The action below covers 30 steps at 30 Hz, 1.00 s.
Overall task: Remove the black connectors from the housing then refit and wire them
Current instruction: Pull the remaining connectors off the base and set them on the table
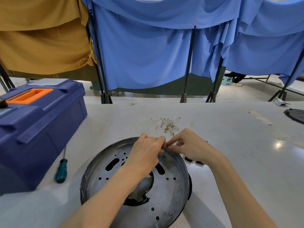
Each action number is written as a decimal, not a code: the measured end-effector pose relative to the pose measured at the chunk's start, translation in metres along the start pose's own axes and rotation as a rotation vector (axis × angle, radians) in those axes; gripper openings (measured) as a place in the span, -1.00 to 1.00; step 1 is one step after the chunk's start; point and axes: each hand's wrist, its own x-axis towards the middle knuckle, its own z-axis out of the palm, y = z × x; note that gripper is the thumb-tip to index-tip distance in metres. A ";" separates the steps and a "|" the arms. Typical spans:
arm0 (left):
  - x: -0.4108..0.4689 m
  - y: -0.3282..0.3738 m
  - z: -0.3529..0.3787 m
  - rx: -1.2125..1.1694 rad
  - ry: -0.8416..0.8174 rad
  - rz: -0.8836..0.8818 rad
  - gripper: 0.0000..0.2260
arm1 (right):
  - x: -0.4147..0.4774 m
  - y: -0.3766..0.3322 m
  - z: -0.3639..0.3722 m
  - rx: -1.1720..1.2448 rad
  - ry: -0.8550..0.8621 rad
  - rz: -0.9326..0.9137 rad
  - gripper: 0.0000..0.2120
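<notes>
From the head camera we look down on a pale table (pixel 238 162) with the housing (pixel 102 178), a round, shallow metal pan, lying near us at the centre. Its floor is pierced with small round holes and longer slots, and a large opening with a black edge sits in its middle.

Both of our hands meet at the far rim of the housing. The left hand (pixel 146 155) reaches across the pan with its fingers curled, and the fingertips are closed on a small dark piece (pixel 165 147) at the rim. The right hand (pixel 189 145) comes in from the right, and its thumb and forefinger pinch at the same spot, so the fingertips of the two hands almost touch. The piece is largely covered by our fingers. It may be one of the connectors, but we cannot tell for sure.

Several black connectors (pixel 194 161) lie loose on the table just right of the housing, partly under our right wrist. A small heap of short wires (pixel 168 125) with brass-coloured terminals lies just beyond our hands.

To the left of the housing lies a screwdriver (pixel 61 171) with a green and black handle, its tip pointing away from us. Beside it stands a dark blue toolbox (pixel 37 129) with an orange handle. Another round dark plate (pixel 296 116) shows at the far right edge of the table. Beyond the table, blue cloth (pixel 148 55) and brown cloth (pixel 41 38) hang from black stands.
</notes>
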 end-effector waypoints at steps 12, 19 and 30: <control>0.002 -0.004 0.001 -0.065 -0.015 -0.014 -0.69 | 0.002 0.001 0.000 -0.041 -0.001 0.003 -0.85; 0.002 -0.005 0.004 -0.085 -0.009 -0.017 -0.83 | 0.002 0.002 0.000 -0.049 -0.001 -0.003 -0.84; 0.003 -0.002 0.010 -0.060 0.003 0.028 -0.86 | 0.000 0.001 0.000 -0.013 0.002 -0.001 -0.86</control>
